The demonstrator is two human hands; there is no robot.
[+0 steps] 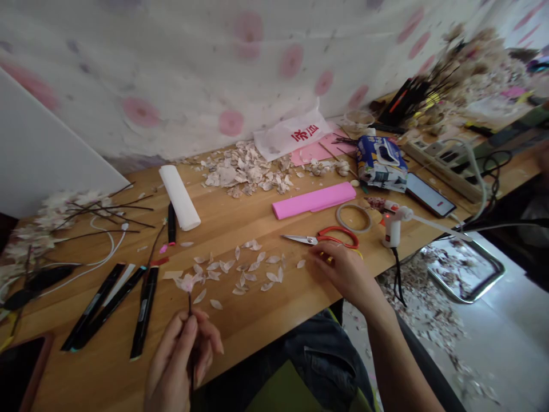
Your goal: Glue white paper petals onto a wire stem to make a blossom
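A thin twig [190, 303] carrying one pale pink blossom [186, 283] is pinched narrowly in the left hand [174, 357]. Many loose petals [240, 270] lie unattached just beyond the grip on a wooden table [257, 326], whose near edge runs close by. Black marker pens [146, 312] lie to the grip's left. The right hand [343, 272] is curled beside red-handled scissors [300, 240]; whether it holds anything cannot be told.

- White plastic bag [291, 136]: red block characters printed large, seen at an angle (not reliably legible).
- Blue-and-white soft packet [381, 163]: printed lettering, too small to read.
- Black marker barrel [146, 312]: small pale lettering along its side, illegible.
- No numbers or brand names legible.
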